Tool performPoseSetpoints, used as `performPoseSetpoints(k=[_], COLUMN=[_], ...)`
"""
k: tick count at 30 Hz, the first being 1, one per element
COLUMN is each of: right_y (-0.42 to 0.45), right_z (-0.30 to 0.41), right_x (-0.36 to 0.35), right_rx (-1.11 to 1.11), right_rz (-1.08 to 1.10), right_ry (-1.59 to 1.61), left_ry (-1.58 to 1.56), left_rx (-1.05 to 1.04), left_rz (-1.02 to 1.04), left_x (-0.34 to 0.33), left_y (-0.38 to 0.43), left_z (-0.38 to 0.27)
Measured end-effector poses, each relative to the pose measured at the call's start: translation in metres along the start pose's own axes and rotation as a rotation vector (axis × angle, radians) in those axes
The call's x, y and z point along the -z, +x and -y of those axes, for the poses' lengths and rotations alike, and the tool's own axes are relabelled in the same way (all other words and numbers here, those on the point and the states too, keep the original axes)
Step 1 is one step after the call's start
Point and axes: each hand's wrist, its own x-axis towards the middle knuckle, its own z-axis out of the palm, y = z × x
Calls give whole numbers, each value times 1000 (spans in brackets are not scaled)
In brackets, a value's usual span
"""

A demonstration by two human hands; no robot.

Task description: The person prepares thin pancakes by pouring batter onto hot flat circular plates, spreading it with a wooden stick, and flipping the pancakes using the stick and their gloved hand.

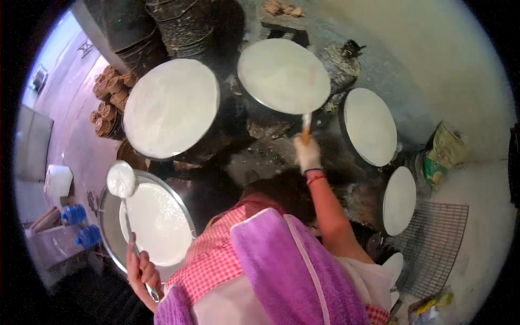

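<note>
My left hand (142, 270) is closed round the handle of a metal ladle (122, 180), whose bowl is full of white batter. The ladle hangs over the left rim of a large metal pot (106, 227) that holds white batter (158, 227). My right hand (307, 152) grips the orange-brown handle of a tool (306, 130). Its blurred far part reaches over a round griddle (284, 75) coated white; what kind of tool it is, I cannot tell. Another white-coated round griddle (170, 109) lies to the left, and one more (370, 126) to the right.
Further white-coated rounds (399, 201) curve down the right side beside a wire rack (436, 243). Perforated brown fuel briquettes (107, 115) are stacked at the left. Dark barrels (183, 26) stand at the back. Blue plastic bottles (74, 214) lie beyond the pot, and a sack (445, 150) leans by the wall.
</note>
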Motion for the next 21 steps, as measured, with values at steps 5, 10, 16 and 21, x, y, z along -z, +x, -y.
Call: performPoseSetpoints(k=[5,10,16,21], right_y=[83,137,131,111], right_z=[-8,-9,-17,-2], right_x=[76,74,68,58], right_rx=[10,-60,-23,-14], right_rz=[-251,-153,-61,5], right_ry=[210,115,163,252], left_ry=[67,-81,-515,-412], left_rx=[-129,56,360,297], left_rz=[151,578,240,192], left_x=[-40,-121,-175,-165], left_y=[-5,54,91,87], left_z=[-9,31,80,84])
